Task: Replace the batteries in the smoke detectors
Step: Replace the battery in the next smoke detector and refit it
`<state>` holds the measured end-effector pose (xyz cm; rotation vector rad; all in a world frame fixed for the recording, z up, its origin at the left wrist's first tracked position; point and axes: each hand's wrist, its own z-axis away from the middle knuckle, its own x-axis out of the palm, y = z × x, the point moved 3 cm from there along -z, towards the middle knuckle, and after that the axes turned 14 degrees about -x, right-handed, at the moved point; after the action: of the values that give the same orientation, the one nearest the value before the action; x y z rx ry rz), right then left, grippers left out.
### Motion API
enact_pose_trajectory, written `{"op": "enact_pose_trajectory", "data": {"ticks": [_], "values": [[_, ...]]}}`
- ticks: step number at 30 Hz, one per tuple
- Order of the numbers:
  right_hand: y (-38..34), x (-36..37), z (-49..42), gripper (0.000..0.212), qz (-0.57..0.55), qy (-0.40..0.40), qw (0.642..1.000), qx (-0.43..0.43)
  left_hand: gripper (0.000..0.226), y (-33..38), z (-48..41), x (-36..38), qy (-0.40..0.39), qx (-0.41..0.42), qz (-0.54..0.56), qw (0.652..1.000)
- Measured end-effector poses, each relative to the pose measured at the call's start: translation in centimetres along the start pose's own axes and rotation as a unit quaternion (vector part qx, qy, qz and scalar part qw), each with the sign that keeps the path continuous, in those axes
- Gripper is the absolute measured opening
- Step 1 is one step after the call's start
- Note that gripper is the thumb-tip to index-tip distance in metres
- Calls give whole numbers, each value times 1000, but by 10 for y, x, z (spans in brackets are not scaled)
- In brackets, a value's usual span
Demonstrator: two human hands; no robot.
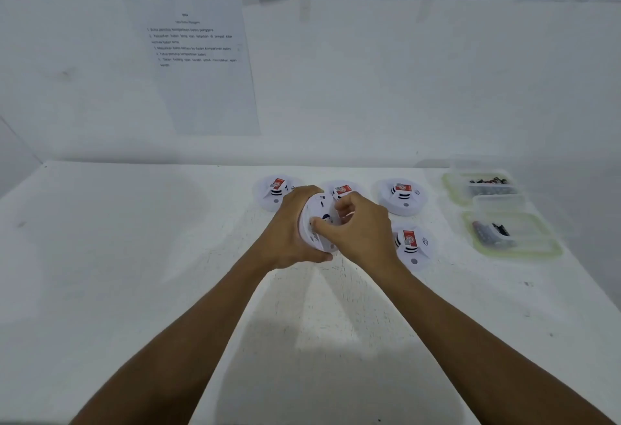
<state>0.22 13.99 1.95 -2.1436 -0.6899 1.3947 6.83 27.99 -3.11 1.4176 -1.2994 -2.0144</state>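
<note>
My left hand (291,233) grips a white round smoke detector (317,223) from the left, tilted on edge above the table with its back side facing right. My right hand (361,228) curls over that back side, thumb and fingers pressed on it. What lies under the fingers is hidden. Several more white detectors with red labels lie face up on the table: one at the back left (274,191), one behind my hands (341,189), one at the back right (401,196), one beside my right wrist (411,246).
Two clear plastic tubs with batteries stand at the right, a far one (484,186) and a near one (510,233). The white table (134,256) meets a white wall with printed sheets (198,55) taped on it.
</note>
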Motion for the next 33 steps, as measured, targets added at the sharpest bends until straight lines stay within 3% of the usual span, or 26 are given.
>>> {"op": "enact_pose_trajectory", "data": {"ticks": [5, 7, 9, 12, 17, 21, 24, 27, 29, 33], "values": [[3, 0, -3, 33, -62, -15, 998, 28, 88, 6, 1, -3, 1, 8, 30, 1000], [3, -3, -6, 25, -140, -25, 989, 38, 80, 13, 3, -9, 45, 18, 14, 999], [1, -4, -5, 28, -202, -47, 977, 42, 93, 17, 6, -16, 99, 38, 10, 994], [-2, -4, -5, 40, -176, -71, 982, 4, 98, 20, 9, -20, 130, 47, 6, 990], [9, -3, -10, 25, -221, -60, 973, 34, 79, 14, 12, -20, 100, 13, 67, 993], [30, 2, -9, 13, -309, -43, 947, 78, 46, -3, 18, -26, -1, -52, 167, 985], [36, 11, -2, 23, -378, -30, 921, 92, 45, -9, 26, -22, -20, -70, 227, 971], [37, 23, 13, 33, -421, -36, 903, 79, 46, -16, 29, -14, 46, -93, 273, 956], [39, 32, 24, 43, -368, -58, 927, 40, 47, -20, 31, -8, 77, -99, 291, 949], [48, 45, 34, 58, -270, -31, 962, -17, 46, -27, 36, 1, 50, -76, 272, 958]]}}
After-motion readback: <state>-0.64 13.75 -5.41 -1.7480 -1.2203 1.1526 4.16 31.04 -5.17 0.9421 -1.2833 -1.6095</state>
